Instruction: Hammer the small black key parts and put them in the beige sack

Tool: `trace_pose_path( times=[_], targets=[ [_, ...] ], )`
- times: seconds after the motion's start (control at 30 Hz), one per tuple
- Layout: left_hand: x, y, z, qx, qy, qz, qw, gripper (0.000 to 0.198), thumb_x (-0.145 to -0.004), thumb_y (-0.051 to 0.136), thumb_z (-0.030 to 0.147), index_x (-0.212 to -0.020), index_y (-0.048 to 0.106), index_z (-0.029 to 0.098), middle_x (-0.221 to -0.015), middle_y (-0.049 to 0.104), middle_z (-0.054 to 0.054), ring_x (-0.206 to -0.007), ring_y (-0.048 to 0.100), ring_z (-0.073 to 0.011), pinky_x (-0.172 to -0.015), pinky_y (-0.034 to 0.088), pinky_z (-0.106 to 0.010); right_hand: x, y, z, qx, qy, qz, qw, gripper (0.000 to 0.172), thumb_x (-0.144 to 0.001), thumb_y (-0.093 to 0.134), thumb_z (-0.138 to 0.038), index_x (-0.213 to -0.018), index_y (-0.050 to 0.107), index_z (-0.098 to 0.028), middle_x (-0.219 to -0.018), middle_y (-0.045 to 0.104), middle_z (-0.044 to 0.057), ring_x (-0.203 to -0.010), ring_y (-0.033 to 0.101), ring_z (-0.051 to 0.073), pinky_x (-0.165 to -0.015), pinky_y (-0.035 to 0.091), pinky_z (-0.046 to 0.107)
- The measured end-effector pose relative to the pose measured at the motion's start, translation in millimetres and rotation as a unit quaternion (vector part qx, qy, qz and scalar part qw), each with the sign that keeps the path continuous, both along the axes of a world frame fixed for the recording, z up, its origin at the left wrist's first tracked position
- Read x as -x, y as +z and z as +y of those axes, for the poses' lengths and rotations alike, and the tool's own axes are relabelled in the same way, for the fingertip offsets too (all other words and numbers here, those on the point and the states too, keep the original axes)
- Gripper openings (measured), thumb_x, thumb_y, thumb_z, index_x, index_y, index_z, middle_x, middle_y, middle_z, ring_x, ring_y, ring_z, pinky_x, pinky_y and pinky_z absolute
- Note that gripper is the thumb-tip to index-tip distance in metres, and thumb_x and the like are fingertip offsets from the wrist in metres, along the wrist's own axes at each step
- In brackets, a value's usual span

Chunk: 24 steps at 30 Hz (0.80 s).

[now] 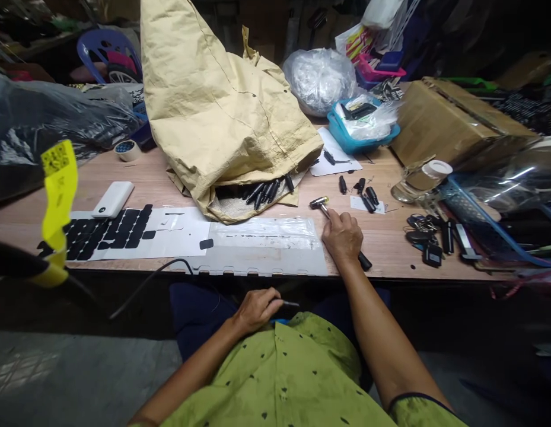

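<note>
My right hand is closed round the shaft of a small hammer, which lies at the table's front edge. Its head points away from me, and the black grip shows below my palm. Low over my lap, my left hand is closed on a slim metal piece that sticks out to the right; its kind cannot be made out. Between the hands and the sack lies a clear plastic sheet on a grey board. Black cylindrical parts spill from the mouth of a large tan sack.
Black flat pieces cover white paper at left, beside a white power bank and a tape roll. Loose black parts, keys, a blue basket and a cardboard box stand right. A yellow tag hangs close.
</note>
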<state>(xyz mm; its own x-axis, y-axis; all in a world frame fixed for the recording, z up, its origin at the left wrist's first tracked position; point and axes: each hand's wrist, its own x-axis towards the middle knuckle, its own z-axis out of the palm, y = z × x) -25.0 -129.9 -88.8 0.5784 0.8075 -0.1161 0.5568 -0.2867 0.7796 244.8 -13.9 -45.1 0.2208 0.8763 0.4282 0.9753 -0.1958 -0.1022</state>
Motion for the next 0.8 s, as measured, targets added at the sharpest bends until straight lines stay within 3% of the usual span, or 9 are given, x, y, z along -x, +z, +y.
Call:
trace_pose_path(
  times=[0.13,0.23,0.33,0.43,0.5,0.57,0.63,0.7,0.8],
  targets=[
    [-6.1,-35.4,18.2,0.061,0.122,0.145,0.98,0.026,-0.097,0.051,0.038,-0.112,0.071,0.03,-0.096,0.076,-0.008,-0.097,0.071,-0.0273,-0.083,0.053,-0.036,-0.2,1.1,0.5,0.004,0.0,-0.002,1.0,0.038,-0.092,0.048,-0.019,-0.124,0.069,-0.019,-0.091,0.058,0.011,-0.086,0.047,0.025,-0.066,0.029,0.033],
    [-12.5,-47.8,35.3,0.047,0.106,0.177,0.977,0.033,-0.097,0.05,0.033,-0.124,0.068,0.03,-0.117,0.074,-0.009,-0.12,0.064,-0.0291,-0.103,0.049,-0.04,-0.4,0.7,0.8,0.005,0.0,-0.001,1.0,0.038,-0.09,0.051,-0.018,-0.123,0.069,-0.02,-0.091,0.057,0.011,-0.086,0.047,0.024,-0.066,0.03,0.032],
    [-15.6,-45.1,39.2,0.076,0.082,0.219,0.969,0.042,-0.099,0.047,0.033,-0.137,0.061,0.026,-0.134,0.066,-0.012,-0.13,0.058,-0.0312,-0.114,0.041,-0.043,0.0,-0.3,1.0,0.002,-0.002,0.003,1.0,0.038,-0.089,0.052,-0.018,-0.123,0.069,-0.019,-0.09,0.056,0.01,-0.085,0.047,0.024,-0.066,0.029,0.031],
    [-15.5,-24.2,29.2,0.123,0.066,0.262,0.955,0.048,-0.096,0.051,0.033,-0.143,0.055,0.024,-0.139,0.063,-0.014,-0.129,0.058,-0.0335,-0.108,0.046,-0.044,0.8,-0.7,0.6,-0.007,0.0,0.006,1.0,0.037,-0.09,0.05,-0.019,-0.122,0.069,-0.019,-0.089,0.056,0.011,-0.086,0.046,0.024,-0.066,0.029,0.032],
    [-16.5,0.2,19.7,0.113,0.016,0.247,0.962,0.04,-0.094,0.054,0.032,-0.133,0.064,0.023,-0.127,0.07,-0.014,-0.121,0.064,-0.0328,-0.1,0.051,-0.042,1.4,-0.3,0.1,-0.006,0.003,0.009,1.0,0.037,-0.09,0.05,-0.02,-0.123,0.069,-0.019,-0.089,0.056,0.011,-0.086,0.046,0.025,-0.066,0.028,0.032],
    [-20.5,29.7,14.1,0.078,-0.057,0.171,0.98,0.028,-0.094,0.055,0.034,-0.113,0.073,0.023,-0.107,0.076,-0.01,-0.104,0.07,-0.028,-0.089,0.054,-0.036,1.6,0.4,-0.6,-0.002,0.002,0.01,1.0,0.038,-0.091,0.05,-0.019,-0.123,0.069,-0.019,-0.09,0.057,0.011,-0.086,0.046,0.025,-0.066,0.028,0.032],
    [-27.3,58.4,19.6,0.029,-0.091,0.051,0.994,0.025,-0.095,0.054,0.035,-0.095,0.075,0.022,-0.089,0.077,-0.006,-0.083,0.071,-0.0204,-0.077,0.053,-0.029,1.7,0.9,-1.0,0.0,0.001,0.011,1.0,0.038,-0.091,0.048,-0.019,-0.123,0.069,-0.019,-0.09,0.057,0.011,-0.086,0.047,0.025,-0.065,0.028,0.033],
    [-34.1,80.3,41.3,-0.051,-0.033,-0.05,0.997,0.027,-0.096,0.052,0.033,-0.087,0.074,0.02,-0.08,0.075,-0.004,-0.071,0.066,-0.0158,-0.068,0.05,-0.025,1.8,1.1,-1.1,-0.002,0.002,0.011,1.0,0.037,-0.091,0.048,-0.019,-0.122,0.069,-0.019,-0.09,0.057,0.011,-0.086,0.047,0.025,-0.065,0.028,0.033],
    [-38.2,94.4,100.3,-0.191,0.176,-0.065,0.963,0.018,-0.092,0.055,0.028,-0.088,0.071,0.02,-0.084,0.073,-0.005,-0.076,0.064,-0.0172,-0.07,0.051,-0.028,2.4,1.1,-0.7,-0.004,0.004,0.01,1.0,0.038,-0.091,0.048,-0.019,-0.122,0.07,-0.019,-0.089,0.057,0.011,-0.086,0.047,0.025,-0.066,0.028,0.033]
  ],
)
